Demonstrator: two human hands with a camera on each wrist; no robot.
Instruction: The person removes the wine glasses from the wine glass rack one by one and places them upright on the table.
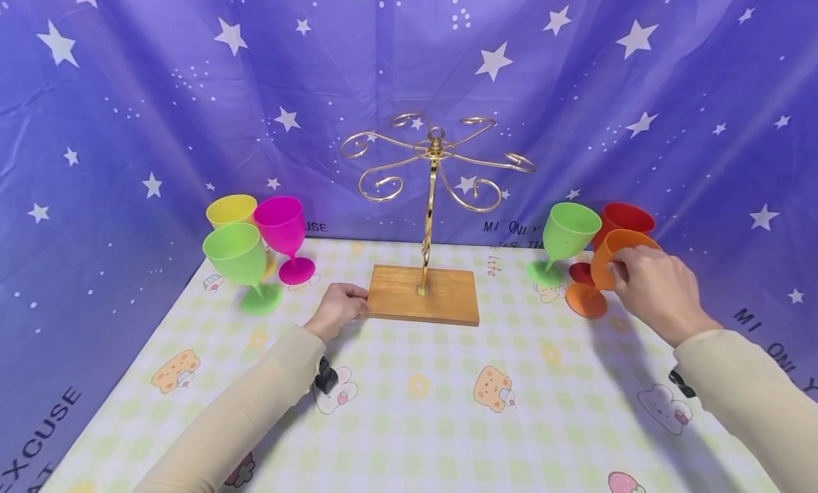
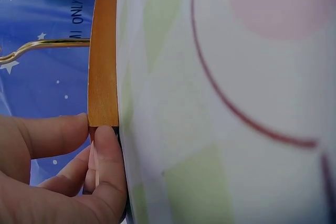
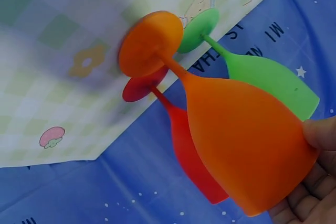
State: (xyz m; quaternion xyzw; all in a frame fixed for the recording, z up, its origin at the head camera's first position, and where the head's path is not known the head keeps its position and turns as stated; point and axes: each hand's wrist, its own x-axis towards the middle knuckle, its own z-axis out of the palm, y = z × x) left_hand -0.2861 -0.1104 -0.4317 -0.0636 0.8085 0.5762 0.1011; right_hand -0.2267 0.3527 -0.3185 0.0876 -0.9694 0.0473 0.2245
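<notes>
An orange plastic goblet [image 3: 241, 129] is gripped near its rim by my right hand [image 1: 658, 287], thumb on one side and fingers on the other. Whether its foot touches the table I cannot tell. Close behind it stand a red goblet [image 1: 633, 214] and a light green goblet [image 1: 571, 230]. My left hand [image 1: 339, 310] holds the left end of a wooden base [image 1: 447, 294]. In the left wrist view, thumb and fingers [image 2: 107, 156] meet the end of this base. From it rises a gold metal stand [image 1: 429, 216] with several curled arms, all bare.
At the left of the table [image 1: 415, 436] stand a yellow goblet [image 1: 230, 209], a magenta goblet [image 1: 281, 223] and another green goblet [image 1: 235, 255]. A blue star-printed curtain [image 1: 377, 45] closes off the back and sides. Both wrists carry small black devices.
</notes>
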